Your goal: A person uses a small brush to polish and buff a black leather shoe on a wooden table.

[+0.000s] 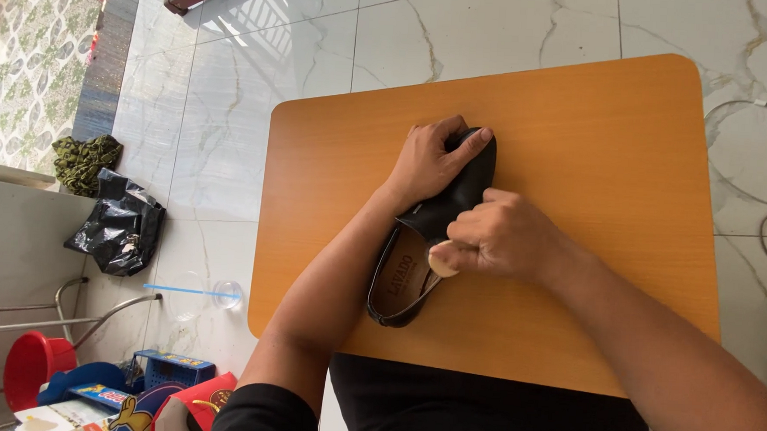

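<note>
Black shoe point(455, 193) on orange counter point(597, 148), long axis running toe-away to heel-near; left hand point(430, 161) clamped over toe, right hand point(500, 239) closed on pale round pad point(441, 260), perhaps a sponge, beside the opening

A shoe point(430, 235) lies on the table point(597, 148), just left of its middle, toe toward 12 o'clock and heel toward 6. The left hand point(434, 161) rests on the toe; the right hand point(500, 235) sits at the shoe's 3 o'clock, touching it. On the floor point(260, 69) at the table's 9 o'clock lies a bag point(116, 223), a bucket point(30, 363) at 8.
</note>
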